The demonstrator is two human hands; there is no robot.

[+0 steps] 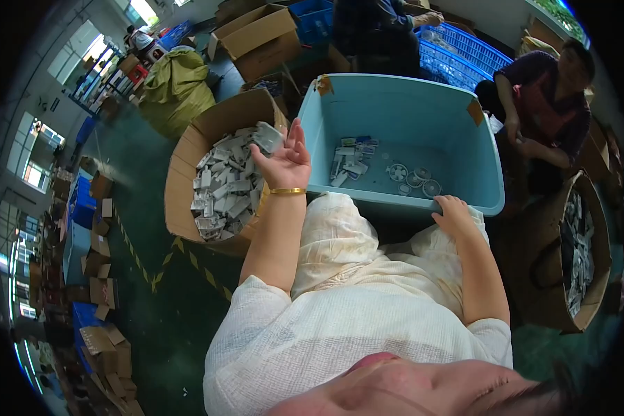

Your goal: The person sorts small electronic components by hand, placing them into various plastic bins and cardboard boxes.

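My left hand (284, 166), a gold bangle at its wrist, is raised palm up with its fingers apart, between the cardboard box and the blue bin. A blurred grey-white plastic piece (269, 138) shows just past its thumb, over the box edge, with no fingers closed on it. The cardboard box (184, 166) holds a heap of similar pieces (229, 186). My right hand (455, 213) lies with fingers extended at the near rim of the light-blue bin (402, 104), by my knee. On the bin floor are small flat pieces (353, 161) and several round, wheel-like parts (414, 179).
Another box of grey pieces (581, 260) stands at the right, near a seated co-worker (548, 118). A second person (378, 35) sits behind the bin, by blue crates (457, 52). A yellow-green sack (177, 90) and an open carton (260, 41) are at the back left.
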